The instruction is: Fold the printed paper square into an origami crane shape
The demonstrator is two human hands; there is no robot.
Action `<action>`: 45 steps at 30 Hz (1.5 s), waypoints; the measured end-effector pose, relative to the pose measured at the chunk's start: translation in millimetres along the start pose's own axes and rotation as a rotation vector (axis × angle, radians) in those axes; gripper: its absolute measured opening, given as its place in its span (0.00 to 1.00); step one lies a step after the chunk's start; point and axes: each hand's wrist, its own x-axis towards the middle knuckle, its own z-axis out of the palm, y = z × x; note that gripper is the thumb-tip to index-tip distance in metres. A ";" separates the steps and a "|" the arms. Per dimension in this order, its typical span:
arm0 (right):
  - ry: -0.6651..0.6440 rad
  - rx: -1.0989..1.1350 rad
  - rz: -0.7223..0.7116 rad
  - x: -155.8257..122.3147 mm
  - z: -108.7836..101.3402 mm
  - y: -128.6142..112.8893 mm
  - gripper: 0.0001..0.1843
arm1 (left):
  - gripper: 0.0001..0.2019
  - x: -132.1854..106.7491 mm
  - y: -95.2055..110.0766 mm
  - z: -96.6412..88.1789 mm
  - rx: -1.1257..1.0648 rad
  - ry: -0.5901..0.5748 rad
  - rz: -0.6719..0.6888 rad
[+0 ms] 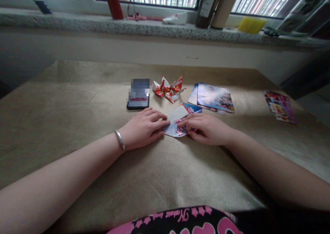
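A partly folded sheet of printed paper [176, 128], blue and white with red lettering, lies on the table between my hands. My left hand [144, 126], wearing a silver bracelet [120, 140], rests at its left corner, fingers stretched out and their tips touching the paper. My right hand [203, 126] is on the right part of the sheet, with the index finger laid across it, the other fingers curled and the thumb at the lower edge. Part of the paper is hidden under the right hand. Beyond it sits a folded red-and-white paper shape [168, 89] with pointed tips.
A phone [139, 95] lies behind my left hand. Stacked printed sheets [215, 96] are at the back right, and colourful printed papers [279, 107] lie near the right edge. The stone windowsill [144, 27] holds a red container [114, 7] and a yellow object [252, 25].
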 end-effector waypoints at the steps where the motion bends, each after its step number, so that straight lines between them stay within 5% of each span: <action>1: 0.010 0.009 0.039 -0.3 -0.1 0.1 0.09 | 0.17 0.3 0.1 -0.1 0.000 0.009 0.006; 10: 0.107 0.110 0.443 -1.0 0.9 1.5 0.08 | 0.11 1.0 4.2 -2.3 -0.041 0.090 0.044; 20: 0.098 0.049 0.622 1.0 -0.5 5.4 0.09 | 0.13 -2.2 4.6 -0.6 -0.071 0.078 0.077; 45: -0.022 -0.191 0.638 2.9 3.3 11.7 0.08 | 0.16 -0.2 7.8 -3.7 0.012 0.010 0.119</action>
